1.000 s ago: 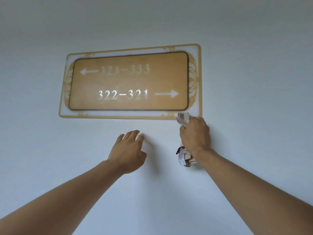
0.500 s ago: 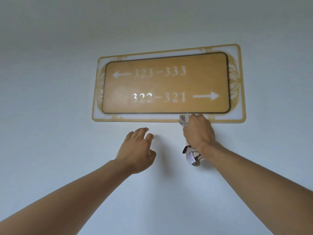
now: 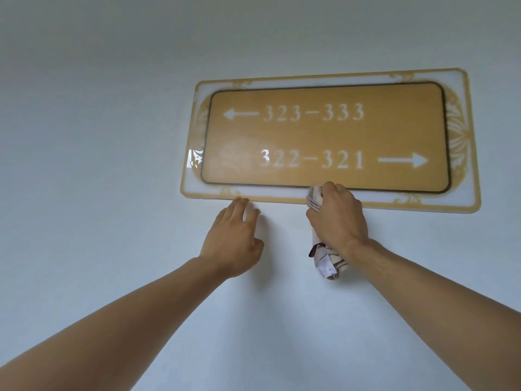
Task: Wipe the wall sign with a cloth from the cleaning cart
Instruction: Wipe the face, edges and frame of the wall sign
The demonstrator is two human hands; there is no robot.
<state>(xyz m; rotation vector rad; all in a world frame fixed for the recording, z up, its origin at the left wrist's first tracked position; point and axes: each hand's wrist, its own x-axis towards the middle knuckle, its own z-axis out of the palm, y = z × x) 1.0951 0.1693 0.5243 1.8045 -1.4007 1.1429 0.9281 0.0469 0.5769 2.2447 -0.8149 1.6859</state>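
Right hand (image 3: 339, 218) grips the cloth (image 3: 315, 197) against the sign (image 3: 324, 134) bottom edge; left hand (image 3: 235, 235), fingers relaxed, rests on bare wall (image 3: 112, 136) below.

Wall sign (image 3: 329, 139): gold rectangular plate, white ornamented border, white numbers and arrows, mounted flat on wall. Cloth (image 3: 315, 197): white, crumpled, bunched against sign's lower edge, tail hanging below.

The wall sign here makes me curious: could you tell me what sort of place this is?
Probably a hotel or similar lodging corridor. The gold wall sign points with arrows to rooms 323-333 and 322-321, on a plain pale wall, and the right hand wipes its lower edge with a cloth.
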